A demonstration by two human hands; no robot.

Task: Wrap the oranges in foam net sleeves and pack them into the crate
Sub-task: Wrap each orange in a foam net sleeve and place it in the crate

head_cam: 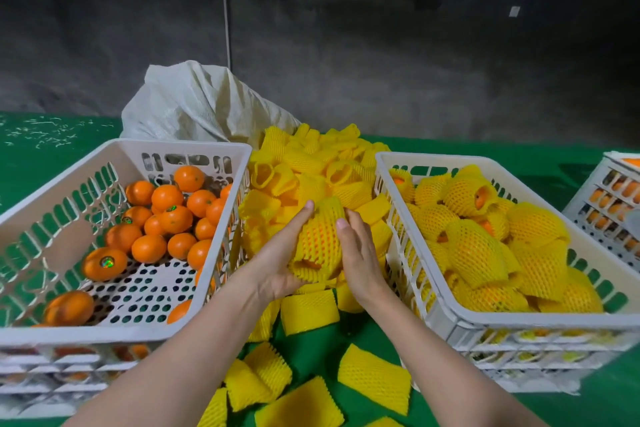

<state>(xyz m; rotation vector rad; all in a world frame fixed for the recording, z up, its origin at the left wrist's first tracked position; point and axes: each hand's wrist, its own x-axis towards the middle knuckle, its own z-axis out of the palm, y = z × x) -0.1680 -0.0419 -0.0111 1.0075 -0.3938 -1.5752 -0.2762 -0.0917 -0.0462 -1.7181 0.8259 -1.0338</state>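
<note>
Left hand point(277, 267) and right hand point(360, 253) clasp the sleeved orange point(318, 239), its long axis pointing away.

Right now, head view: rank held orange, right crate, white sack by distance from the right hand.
1. Held orange: touching the right hand, on its left.
2. Right crate: just right of it.
3. White sack: far back left.

Sleeve point(320, 236) I hold: yellow diamond mesh, orange showing through. Loose oranges point(166, 218) bright orange, shiny stickers on some. Crates point(381, 163) white, slotted. Tabletop point(311, 362) green.
</note>
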